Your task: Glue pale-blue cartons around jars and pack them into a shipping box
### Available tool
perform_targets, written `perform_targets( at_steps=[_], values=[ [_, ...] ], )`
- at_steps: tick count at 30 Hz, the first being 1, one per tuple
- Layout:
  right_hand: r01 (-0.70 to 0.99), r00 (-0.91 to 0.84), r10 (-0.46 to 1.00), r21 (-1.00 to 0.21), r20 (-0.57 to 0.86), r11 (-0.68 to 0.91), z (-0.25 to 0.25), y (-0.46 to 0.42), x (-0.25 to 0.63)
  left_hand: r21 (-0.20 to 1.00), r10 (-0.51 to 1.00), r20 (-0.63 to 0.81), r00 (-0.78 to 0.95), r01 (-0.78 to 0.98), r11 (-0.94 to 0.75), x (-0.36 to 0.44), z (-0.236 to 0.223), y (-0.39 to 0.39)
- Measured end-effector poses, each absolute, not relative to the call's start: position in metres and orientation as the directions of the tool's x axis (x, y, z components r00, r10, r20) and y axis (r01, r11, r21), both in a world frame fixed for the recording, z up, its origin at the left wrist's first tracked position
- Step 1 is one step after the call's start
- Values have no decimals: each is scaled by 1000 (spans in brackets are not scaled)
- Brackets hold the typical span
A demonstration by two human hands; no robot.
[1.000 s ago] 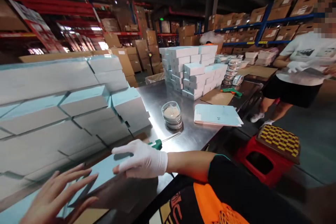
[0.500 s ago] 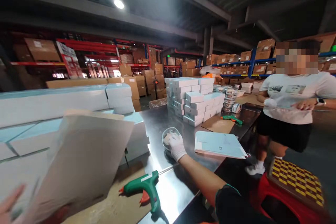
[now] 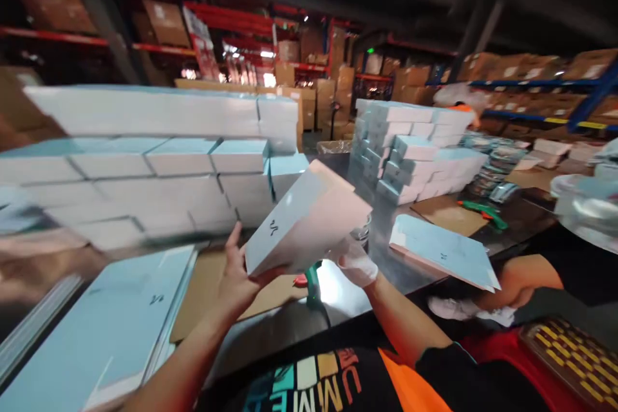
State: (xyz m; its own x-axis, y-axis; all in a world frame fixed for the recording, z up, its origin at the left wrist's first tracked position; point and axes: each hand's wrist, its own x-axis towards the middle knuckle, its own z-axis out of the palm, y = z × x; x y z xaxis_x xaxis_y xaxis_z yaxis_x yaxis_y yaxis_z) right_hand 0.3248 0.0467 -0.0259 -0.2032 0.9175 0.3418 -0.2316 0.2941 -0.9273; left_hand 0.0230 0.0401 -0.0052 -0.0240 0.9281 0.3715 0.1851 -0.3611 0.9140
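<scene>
My left hand (image 3: 237, 270) grips the lower left end of a white carton (image 3: 309, 225), its thumb underneath and fingers along the side. The carton is tilted, opened into a box shape, with a loose flap at its upper right and a handwritten mark on its left face. At its lower right edge is my right hand (image 3: 358, 262) in a white glove, against the carton; its fingertips are blurred and partly hidden. Just behind the carton, a clear round container (image 3: 365, 230) shows in part. Under the carton, a green glue gun (image 3: 313, 282) is mostly covered.
Flat cartons (image 3: 130, 309) lie at the left front. White boxes (image 3: 178, 199) are stacked behind, with another stack (image 3: 410, 148) farther right. More flat cartons (image 3: 441, 251), a second green glue gun (image 3: 485, 212) and stacked containers (image 3: 492, 161) are rightward. A person's leg (image 3: 526, 277) and a stool (image 3: 570, 360) stand beside the table.
The carton has gone from flat at the left to an opened shape in front of me. My right hand has left the clear container for the carton. The view has turned left and down.
</scene>
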Motion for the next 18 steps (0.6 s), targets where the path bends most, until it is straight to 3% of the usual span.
perform_targets(
  at_steps=[2, 5, 8, 11, 16, 18],
  values=[
    [-294, -111, 952, -924, 287, 244, -20, 43, 307, 946, 957, 290, 28, 141, -291, 25, 1, 33],
    [-299, -43, 964, -924, 263, 239, -8, 43, 294, 969, 964, 239, 114, -99, -228, 23, 9, 31],
    [-338, -21, 972, -917, 235, 214, 2, 40, 298, 909, 958, 231, 173, -388, -149, 12, 16, 33],
    [-377, 0, 989, -916, 149, 138, 6, 37, 308, 821, 956, 204, 212, -569, -49, 0, 25, 32],
    [-407, 41, 996, -909, 78, 88, 2, 36, 313, 760, 935, 139, 327, -641, 111, -1, 34, 33],
    [-429, 46, 997, -900, 62, 76, 1, 36, 312, 789, 957, 93, 274, -607, 97, 2, 29, 39]
  ],
)
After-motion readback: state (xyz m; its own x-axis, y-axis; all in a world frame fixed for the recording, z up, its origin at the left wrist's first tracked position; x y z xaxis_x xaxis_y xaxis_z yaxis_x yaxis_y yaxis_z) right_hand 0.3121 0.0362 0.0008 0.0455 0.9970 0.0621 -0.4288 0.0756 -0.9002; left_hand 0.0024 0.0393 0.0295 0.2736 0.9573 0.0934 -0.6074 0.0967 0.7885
